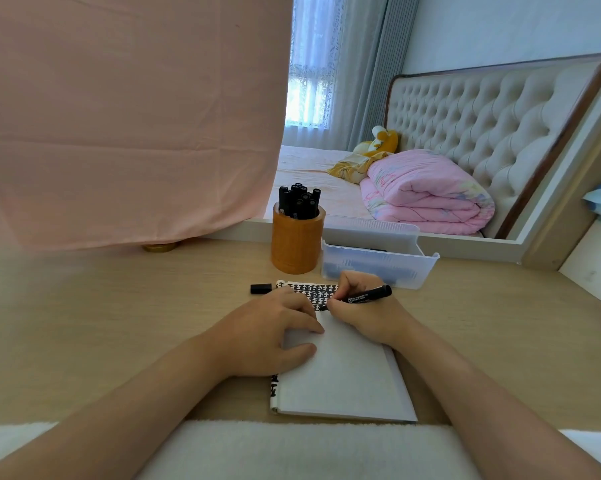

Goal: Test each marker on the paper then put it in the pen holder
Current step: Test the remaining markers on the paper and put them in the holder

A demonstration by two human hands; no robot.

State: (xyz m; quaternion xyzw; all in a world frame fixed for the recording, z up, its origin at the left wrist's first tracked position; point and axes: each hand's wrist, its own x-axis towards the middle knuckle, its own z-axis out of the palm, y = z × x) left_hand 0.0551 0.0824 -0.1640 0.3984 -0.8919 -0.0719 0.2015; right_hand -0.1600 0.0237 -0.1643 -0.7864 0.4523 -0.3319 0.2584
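Paper (344, 375) partly under left hand (271, 336)

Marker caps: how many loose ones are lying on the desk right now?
1. The cap lies on the desk just left of the paper's far corner, in front of the pen holder. More could be hidden under the hands.
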